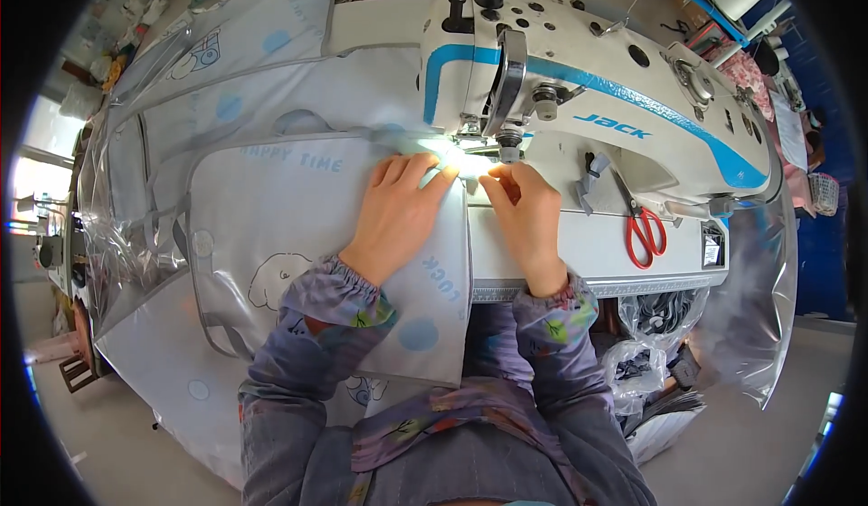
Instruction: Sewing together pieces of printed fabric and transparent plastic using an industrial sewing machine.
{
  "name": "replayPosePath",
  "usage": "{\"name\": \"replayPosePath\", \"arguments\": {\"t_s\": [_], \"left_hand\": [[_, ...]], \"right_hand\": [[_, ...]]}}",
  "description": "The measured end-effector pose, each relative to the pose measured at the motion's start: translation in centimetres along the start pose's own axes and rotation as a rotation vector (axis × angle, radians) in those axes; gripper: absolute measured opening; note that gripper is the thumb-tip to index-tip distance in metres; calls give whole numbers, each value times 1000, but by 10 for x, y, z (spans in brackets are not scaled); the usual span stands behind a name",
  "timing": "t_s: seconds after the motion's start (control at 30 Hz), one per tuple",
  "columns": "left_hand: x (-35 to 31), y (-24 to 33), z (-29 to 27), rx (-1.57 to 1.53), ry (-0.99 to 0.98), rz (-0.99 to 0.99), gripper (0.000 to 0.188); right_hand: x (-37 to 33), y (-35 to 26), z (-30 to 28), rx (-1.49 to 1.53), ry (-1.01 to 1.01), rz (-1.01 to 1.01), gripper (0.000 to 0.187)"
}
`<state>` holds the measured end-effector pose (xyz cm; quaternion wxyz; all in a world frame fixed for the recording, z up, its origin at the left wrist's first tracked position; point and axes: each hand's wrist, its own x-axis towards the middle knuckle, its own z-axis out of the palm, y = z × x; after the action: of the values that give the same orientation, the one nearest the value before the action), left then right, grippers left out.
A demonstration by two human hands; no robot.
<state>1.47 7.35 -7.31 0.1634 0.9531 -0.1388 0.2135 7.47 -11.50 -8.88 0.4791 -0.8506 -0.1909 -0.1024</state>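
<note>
A pale grey quilted fabric panel, with grey piped edges, a drawn puppy and blue dots, lies on the bed of a white and blue sewing machine. Its upper right corner reaches the lit needle area. My left hand rests flat on the panel near that corner, fingers pointing toward the presser foot. Just right of the needle, my right hand is closed in a pinch, thumb against forefinger. Bright lamp glare hides what lies between those fingertips and how the cloth sits under the foot.
Red-handled scissors and a small grey scrap lie on the table right of my right hand. More printed panels are spread behind and to the left, over clear plastic sheeting. Bags of dark pieces hang below the table's right side.
</note>
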Motion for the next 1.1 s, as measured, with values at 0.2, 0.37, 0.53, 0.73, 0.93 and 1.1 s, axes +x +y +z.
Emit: {"name": "replayPosePath", "arguments": {"t_s": [0.2,0.37,0.53,0.73,0.93,1.1], "left_hand": [[0,5,-4,145,24,-45,33],[3,2,-5,181,83,20,38],[-1,-5,5,18,-31,44,41],[1,-1,1,-26,-95,12,40],[2,2,2,19,-58,-29,37],[7,1,10,33,-49,-54,35]], "right_hand": [[-1,-9,5,-210,-27,-366,23],[-1,-9,10,-309,-96,-341,35],[1,-12,14,-342,-124,-343,38],[4,-4,15,-367,-102,-280,35],[16,-7,11,-316,-203,-103,25],[15,-7,12,-336,-161,-137,21]]}}
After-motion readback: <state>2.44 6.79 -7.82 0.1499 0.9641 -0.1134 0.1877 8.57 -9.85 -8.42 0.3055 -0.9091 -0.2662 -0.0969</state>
